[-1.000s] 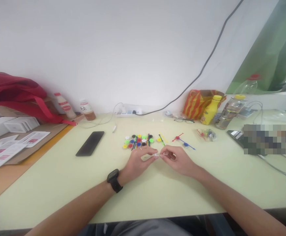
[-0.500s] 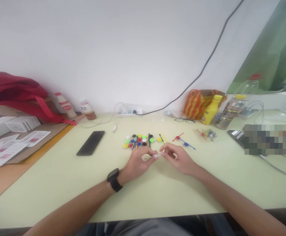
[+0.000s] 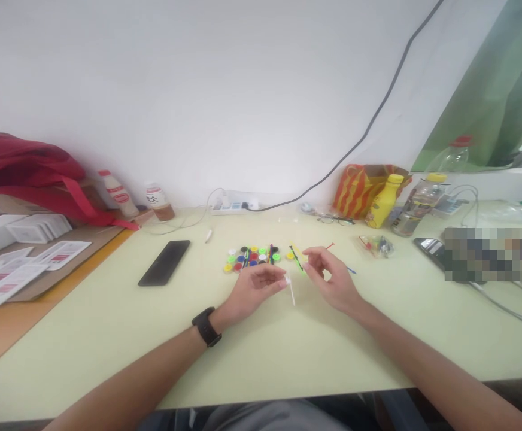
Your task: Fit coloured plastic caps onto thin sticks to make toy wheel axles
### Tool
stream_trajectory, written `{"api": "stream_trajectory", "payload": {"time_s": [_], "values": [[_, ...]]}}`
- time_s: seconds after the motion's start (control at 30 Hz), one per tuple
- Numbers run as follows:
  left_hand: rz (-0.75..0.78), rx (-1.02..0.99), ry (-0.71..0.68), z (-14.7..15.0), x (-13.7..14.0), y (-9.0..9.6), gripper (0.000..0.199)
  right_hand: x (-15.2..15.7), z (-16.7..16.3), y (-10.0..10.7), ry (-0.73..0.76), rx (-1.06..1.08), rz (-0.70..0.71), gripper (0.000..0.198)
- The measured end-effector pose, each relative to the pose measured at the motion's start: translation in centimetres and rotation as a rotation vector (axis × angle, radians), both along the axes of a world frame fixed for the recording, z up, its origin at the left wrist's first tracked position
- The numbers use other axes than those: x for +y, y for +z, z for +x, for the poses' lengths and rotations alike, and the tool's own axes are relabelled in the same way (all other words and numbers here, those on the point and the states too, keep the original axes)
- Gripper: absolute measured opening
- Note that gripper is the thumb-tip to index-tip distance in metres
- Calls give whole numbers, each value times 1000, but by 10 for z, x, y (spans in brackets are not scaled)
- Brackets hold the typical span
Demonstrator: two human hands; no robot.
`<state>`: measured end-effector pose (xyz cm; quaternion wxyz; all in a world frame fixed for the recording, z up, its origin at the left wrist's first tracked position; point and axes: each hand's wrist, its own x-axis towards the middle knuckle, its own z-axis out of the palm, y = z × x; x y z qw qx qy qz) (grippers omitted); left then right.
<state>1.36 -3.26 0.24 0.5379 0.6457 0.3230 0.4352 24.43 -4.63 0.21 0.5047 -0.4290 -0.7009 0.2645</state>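
My left hand (image 3: pixel 256 290) pinches a thin white plastic stick (image 3: pixel 293 294) between thumb and forefinger; the stick slants down toward the table. To its right, my right hand (image 3: pixel 330 276) is curled with a gap between thumb and fingers, and I see nothing in it. Just beyond that hand lie a yellow disc (image 3: pixel 290 255) and a green-and-black stick (image 3: pixel 296 257). The tips of a red arrow (image 3: pixel 331 245) and a blue arrow (image 3: pixel 351 270) stick out from behind it. Past my left hand, several coloured round discs (image 3: pixel 254 257) sit in rows with thin coloured sticks (image 3: pixel 270 255) across them.
A black phone (image 3: pixel 164 263) lies on the left. Toward the wall are a power strip (image 3: pixel 236 205), glasses (image 3: pixel 335 219), a yellow bottle (image 3: pixel 384 202) and a striped bag (image 3: pixel 351 188). A small clear bag of parts (image 3: pixel 376 246) lies on the right. Printed sheets (image 3: pixel 27 263) cover the far left.
My right hand has let go of the white stick and moved right and slightly up, over the red and blue arrows. The stick now hangs downward from my left hand.
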Motion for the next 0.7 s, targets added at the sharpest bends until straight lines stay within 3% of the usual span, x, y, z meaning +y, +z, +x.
{"api": "stream_trajectory", "payload": {"time_s": [0.07,0.2,0.3,0.4,0.47,0.7], "values": [[-28,-9,22,-1,2,-2,29,-3,0,0,58,-47,25,29],[-50,-16,41,-3,5,-6,31,-8,-3,0,151,-33,9,52],[-53,-26,42,-4,5,-8,31,-9,-2,0,197,-40,-101,30],[-61,-32,44,-5,5,-9,31,-5,3,3,347,-57,-277,62],[-62,-27,51,-5,5,-8,31,-2,7,5,376,0,-295,66],[-79,-47,39,-3,3,-3,29,-1,-1,5,317,224,-257,26]]}}
